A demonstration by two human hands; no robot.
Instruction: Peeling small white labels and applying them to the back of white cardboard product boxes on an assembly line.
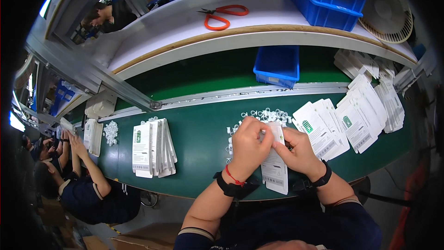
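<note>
A narrow white flat carton with small grey print stands in front of me, slightly tilted, its lower end at the table's near edge. My right hand is closed on its upper right side, thumb across the front. My left hand is closed in a pinch at the carton's upper left; whatever lies between its fingertips is too small to make out. Just beyond and beside my left hand lie many small white plastic hook-like pieces, scattered on the green table. My fingers partly cover the carton's upper part.
Fanned white cartons with green print lie on the right. Another stack stands left on the green table. Beyond are a blue bin and a shelf with orange-handled scissors. A co-worker works at far left.
</note>
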